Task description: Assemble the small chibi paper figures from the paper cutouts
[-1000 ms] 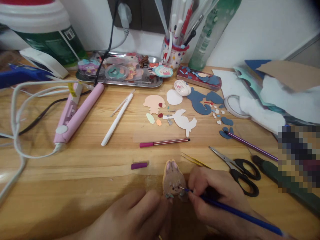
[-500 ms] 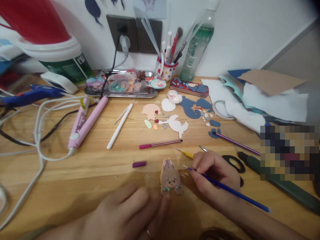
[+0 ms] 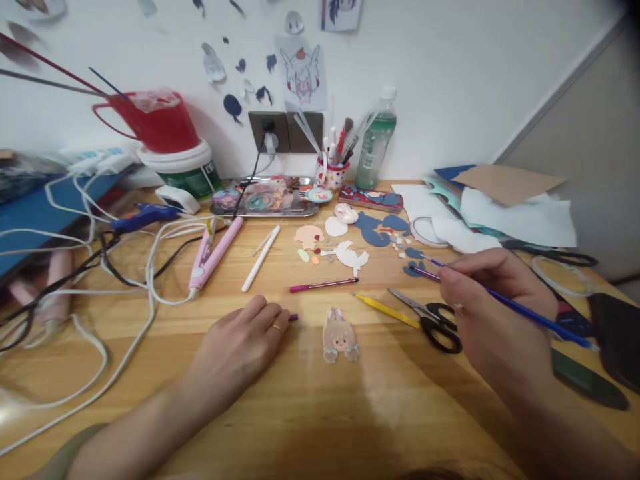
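Note:
My left hand (image 3: pixel 247 337), with a ring on one finger, rests palm down at the middle left, its fingers curled over a purple marker cap (image 3: pixel 293 317). Only the cap's right end shows. Off to the right, my right hand (image 3: pixel 500 313) pinches a thin blue-handled paintbrush (image 3: pixel 537 321), its tip pointing left over the blue foam pieces. Between the hands lies a flat rabbit-eared character figure (image 3: pixel 341 338), face up and touched by neither hand. The uncapped magenta marker (image 3: pixel 324 285) lies behind it.
Black-handled scissors (image 3: pixel 435 323) and a yellow craft tool (image 3: pixel 385 309) lie beside my right hand. White and blue foam cut-outs (image 3: pixel 373 227) are further back. A pink hair straightener (image 3: pixel 219 253), a white pen (image 3: pixel 261 259) and tangled cables are on the left. A green bottle (image 3: pixel 376 143) stands behind.
My left hand has moved left and away, off the figure and onto the marker cap. My right hand has lifted the brush away to the right. The view has tilted up and back.

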Demonstrator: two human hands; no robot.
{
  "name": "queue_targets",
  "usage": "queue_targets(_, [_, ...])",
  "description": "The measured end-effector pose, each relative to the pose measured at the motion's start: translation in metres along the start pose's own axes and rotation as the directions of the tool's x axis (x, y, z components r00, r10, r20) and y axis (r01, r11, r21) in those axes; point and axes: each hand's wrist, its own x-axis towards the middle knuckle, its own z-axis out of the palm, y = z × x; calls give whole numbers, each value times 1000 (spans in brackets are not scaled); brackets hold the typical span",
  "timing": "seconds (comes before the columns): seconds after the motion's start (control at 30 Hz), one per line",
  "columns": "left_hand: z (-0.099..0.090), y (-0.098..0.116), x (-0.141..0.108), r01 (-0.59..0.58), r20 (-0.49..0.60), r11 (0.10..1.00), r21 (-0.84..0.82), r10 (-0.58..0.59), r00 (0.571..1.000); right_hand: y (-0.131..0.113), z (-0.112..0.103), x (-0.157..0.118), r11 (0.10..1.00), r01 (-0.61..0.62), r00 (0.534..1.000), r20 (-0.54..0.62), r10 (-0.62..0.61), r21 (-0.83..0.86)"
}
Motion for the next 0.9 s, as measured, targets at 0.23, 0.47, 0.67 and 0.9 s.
queue_targets(0.23, [-5, 10, -12, 228, -21, 732, -642, -314, 949, -12, -7, -8, 984, -140, 964, 240, 110, 113])
queue_targets(0.47, [-17, 26, -3, 394, 379, -23, -919, -329, 865, -19, 7, -25, 961, -274, 783, 570, 247, -40])
queue_targets(0.67, [-19, 27, 7, 335, 360, -132, -933, -321, 876, -16, 9, -27, 983, -181, 763, 635, 121, 30])
queue_targets(0.9, [-23, 39, 8, 267, 291, -123, -956, -269, 918, -19, 12, -31, 998, -58, 744, 668, 24, 29])
